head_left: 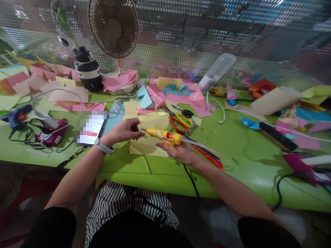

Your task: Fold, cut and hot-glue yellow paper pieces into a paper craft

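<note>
A pistol-shaped yellow plastic glue gun (161,134), likely light but rigid, is clasped in the right hand (179,152) above a glossy green table (248,179), best gripped behind its dark, pointed, possibly hot nozzle (143,130). The left hand (128,130) is curled nearby; any pinch cannot be told.

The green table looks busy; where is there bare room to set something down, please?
The widest nearly bare patch lies between the red-and-black tool and the right power strip; a narrow one separates the yellow paper from the front edge. Crowded: the back, with coloured paper, and around the glue gun.
</note>
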Demonstrator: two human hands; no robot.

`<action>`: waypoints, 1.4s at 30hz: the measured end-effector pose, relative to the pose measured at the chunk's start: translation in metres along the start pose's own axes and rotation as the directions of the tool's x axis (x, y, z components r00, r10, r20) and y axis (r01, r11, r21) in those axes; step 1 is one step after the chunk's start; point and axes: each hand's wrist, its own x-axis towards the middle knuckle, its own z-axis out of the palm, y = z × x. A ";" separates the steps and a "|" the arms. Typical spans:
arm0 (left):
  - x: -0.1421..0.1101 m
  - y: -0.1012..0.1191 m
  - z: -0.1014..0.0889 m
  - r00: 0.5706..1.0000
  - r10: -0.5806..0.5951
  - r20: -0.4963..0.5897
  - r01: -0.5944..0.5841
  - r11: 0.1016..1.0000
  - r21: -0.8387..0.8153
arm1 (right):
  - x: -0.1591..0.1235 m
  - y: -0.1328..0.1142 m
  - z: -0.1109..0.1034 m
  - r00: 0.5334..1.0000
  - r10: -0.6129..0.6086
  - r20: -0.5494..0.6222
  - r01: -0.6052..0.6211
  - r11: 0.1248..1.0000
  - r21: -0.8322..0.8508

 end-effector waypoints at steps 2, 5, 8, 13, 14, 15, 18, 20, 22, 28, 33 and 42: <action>0.000 -0.001 0.000 1.000 0.000 -0.003 0.000 1.000 -0.002 | 0.000 0.001 -0.001 1.000 0.003 0.012 -0.003 1.000 -0.001; 0.000 0.000 0.000 1.000 0.003 -0.009 -0.003 1.000 0.009 | 0.000 0.003 -0.003 1.000 0.011 0.025 -0.012 1.000 0.018; -0.001 0.002 0.000 1.000 0.000 -0.004 0.000 1.000 0.013 | 0.001 0.005 -0.002 0.999 -0.011 0.032 0.010 0.998 0.057; -0.001 0.002 0.001 1.000 -0.008 -0.011 0.008 1.000 -0.018 | 0.000 0.009 0.000 0.998 -0.058 0.029 0.051 0.980 0.190; 0.000 0.001 0.000 1.000 -0.007 -0.011 0.007 1.000 -0.028 | 0.000 0.010 -0.001 0.998 -0.051 0.023 0.044 0.973 0.224; 0.000 0.000 0.000 1.000 -0.004 -0.008 0.004 0.999 -0.036 | -0.001 0.012 -0.003 0.999 -0.041 0.010 0.037 0.968 0.249; 0.000 -0.003 -0.004 1.000 0.006 -0.002 -0.006 1.000 -0.006 | -0.001 0.018 -0.017 0.995 -0.022 -0.094 0.042 0.975 0.217; 0.000 -0.004 -0.007 1.000 0.011 -0.019 -0.009 0.998 0.057 | 0.000 0.025 -0.031 0.978 -0.056 -0.203 0.078 0.991 0.105; 0.000 -0.005 -0.010 0.999 0.009 -0.035 -0.006 0.995 0.097 | 0.002 0.035 -0.046 0.950 -0.111 -0.293 0.104 0.994 -0.040; 0.002 -0.004 -0.016 0.998 -0.003 -0.061 0.006 0.999 0.043 | 0.005 0.071 -0.083 0.928 0.069 -0.367 -0.074 0.997 0.001; 0.003 -0.003 -0.019 0.996 -0.018 -0.084 0.014 0.999 -0.045 | 0.009 0.093 -0.103 0.883 0.306 -0.357 -0.131 0.889 0.438; 0.003 -0.002 -0.023 0.992 -0.034 -0.124 0.023 0.996 -0.091 | -0.008 0.098 -0.125 0.766 0.550 -0.333 -0.203 0.698 0.686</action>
